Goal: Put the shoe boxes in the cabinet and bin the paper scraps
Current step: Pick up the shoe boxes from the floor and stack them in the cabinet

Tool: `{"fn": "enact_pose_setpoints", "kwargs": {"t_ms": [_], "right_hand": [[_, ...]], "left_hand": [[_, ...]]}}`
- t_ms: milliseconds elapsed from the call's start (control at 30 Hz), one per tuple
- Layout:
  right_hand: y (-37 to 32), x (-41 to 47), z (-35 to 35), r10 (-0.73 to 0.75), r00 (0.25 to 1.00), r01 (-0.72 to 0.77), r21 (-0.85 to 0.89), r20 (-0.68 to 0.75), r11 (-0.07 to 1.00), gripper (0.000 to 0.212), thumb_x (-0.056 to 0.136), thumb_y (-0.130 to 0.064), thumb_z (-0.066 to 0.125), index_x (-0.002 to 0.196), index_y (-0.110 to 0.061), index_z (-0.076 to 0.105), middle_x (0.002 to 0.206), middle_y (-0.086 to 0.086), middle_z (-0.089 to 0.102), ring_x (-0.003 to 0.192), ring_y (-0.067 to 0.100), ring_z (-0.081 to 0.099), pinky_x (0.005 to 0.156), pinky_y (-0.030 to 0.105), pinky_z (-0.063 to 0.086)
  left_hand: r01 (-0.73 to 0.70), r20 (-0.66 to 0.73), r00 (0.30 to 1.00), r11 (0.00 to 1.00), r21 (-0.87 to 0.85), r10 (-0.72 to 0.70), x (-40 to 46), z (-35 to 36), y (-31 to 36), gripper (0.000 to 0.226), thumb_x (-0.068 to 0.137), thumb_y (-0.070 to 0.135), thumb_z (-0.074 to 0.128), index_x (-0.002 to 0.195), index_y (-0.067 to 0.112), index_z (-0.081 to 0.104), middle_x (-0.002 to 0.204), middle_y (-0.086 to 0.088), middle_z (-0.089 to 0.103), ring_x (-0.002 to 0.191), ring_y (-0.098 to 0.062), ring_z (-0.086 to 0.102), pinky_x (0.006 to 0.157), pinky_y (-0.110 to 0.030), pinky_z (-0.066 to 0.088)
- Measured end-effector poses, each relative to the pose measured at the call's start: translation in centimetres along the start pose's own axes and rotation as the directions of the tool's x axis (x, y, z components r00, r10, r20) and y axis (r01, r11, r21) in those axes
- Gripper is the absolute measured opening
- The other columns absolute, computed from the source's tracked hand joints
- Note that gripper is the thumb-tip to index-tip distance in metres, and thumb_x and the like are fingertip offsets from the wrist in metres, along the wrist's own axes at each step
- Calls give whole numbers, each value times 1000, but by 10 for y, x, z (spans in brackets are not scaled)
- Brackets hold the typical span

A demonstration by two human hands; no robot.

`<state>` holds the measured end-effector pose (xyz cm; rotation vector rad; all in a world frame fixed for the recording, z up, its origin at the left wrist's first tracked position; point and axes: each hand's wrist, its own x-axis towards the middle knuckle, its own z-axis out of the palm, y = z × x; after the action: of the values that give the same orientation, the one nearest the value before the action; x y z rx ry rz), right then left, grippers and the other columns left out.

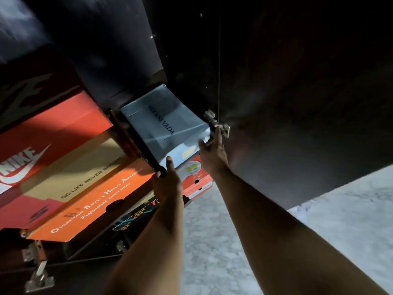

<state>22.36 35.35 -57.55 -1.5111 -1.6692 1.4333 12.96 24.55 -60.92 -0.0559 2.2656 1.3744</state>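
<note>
**Two hands on the grey box at the cabinet**

You are holding a grey shoe box (163, 122) up at the dark cabinet (276, 81). The box is sitting on top of a stack of other boxes, and its far end is going into the dark space. Its long side is running away from you, from the near end by your hands up toward the back of the cabinet. The dark word printed on its lid is running the same way.

Your left hand (168, 182) is gripping the near left corner of the box. The thumb is sticking up against the near end, and the other fingers are curling round the dark edge.

Your right hand (212, 150) is touching the near right corner. Its fingers are reaching up, close together, next to a shiny metal hinge (219, 123). You cannot tell if they are curling round the box or only pressing on it.

Beside the grey box, to the left, a red box (53, 133), a tan box (85, 165) and an orange box (95, 201) are lying stacked. A small red-and-white box (197, 177) is peeking out under the grey one.
</note>
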Motion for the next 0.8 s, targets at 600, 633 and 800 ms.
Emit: {"fn": "enact_pose_setpoints", "kwargs": {"t_ms": [600, 633, 800], "right_hand": [[333, -299, -419, 755, 507, -759, 200, -415, 620, 70, 101, -54, 45, 160, -24, 20, 158, 14, 30, 134, 36, 52, 107, 46, 45], [353, -302, -447, 765, 477, -758, 238, -432, 607, 69, 102, -54, 45, 159, -23, 21, 157, 14, 31, 133, 37, 52, 106, 46, 45], [476, -313, -572, 800, 336, -745, 379, -496, 548, 68, 103, -49, 50, 159, -20, 26, 153, 19, 37, 135, 41, 49, 106, 47, 43]], "left_hand": [[-743, 842, 413, 405, 532, -349, -422, 183, -172, 49, 92, 47, 65, 129, 16, 63, 135, -5, 64, 118, -26, 63, 94, -30, 49], [-769, 855, 385, 391, 506, -348, -448, 207, -183, 47, 92, 46, 65, 128, 16, 64, 133, -4, 65, 112, -25, 66, 92, -31, 51], [-842, 877, 239, 361, 401, -417, -559, 332, -265, 49, 92, 46, 66, 132, 18, 60, 134, -4, 65, 117, -23, 65, 94, -30, 51]]}}
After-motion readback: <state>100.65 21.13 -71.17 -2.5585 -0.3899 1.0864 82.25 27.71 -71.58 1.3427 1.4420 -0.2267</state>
